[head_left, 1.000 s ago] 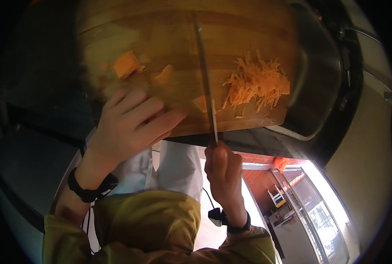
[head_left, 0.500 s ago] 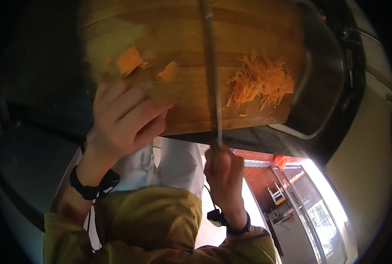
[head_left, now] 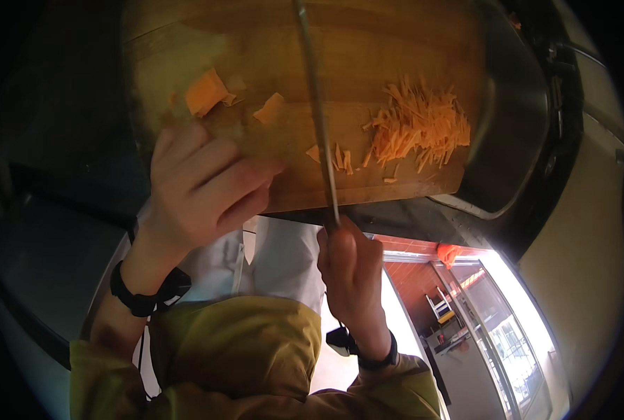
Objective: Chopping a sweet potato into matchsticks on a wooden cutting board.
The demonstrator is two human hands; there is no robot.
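My right hand (head_left: 354,269) is closed around the handle of a kitchen knife (head_left: 317,105). Its blade, seen from the spine, runs up across a wooden cutting board (head_left: 256,42). Just beside the blade lie a few carrot strips (head_left: 343,159). My left hand (head_left: 203,178), a little blurred, is over the board's near left part with its fingers curled in; whatever they hold, if anything, is hidden. Beyond its knuckles are a chunk of carrot (head_left: 205,93) and a smaller carrot piece (head_left: 268,108). A heap of shredded carrot (head_left: 424,126) rests on the board's right side.
A metal sink basin (head_left: 511,133) borders the board on the right, with a dark counter edge (head_left: 403,217) below it. At the lower left is a dark flat panel (head_left: 46,259). A glass door (head_left: 494,329) shows behind my right arm.
The knife has shifted left, its tip most of all, and my right hand moved slightly with it. Carrot strips now show beside the blade. My left hand has barely moved.
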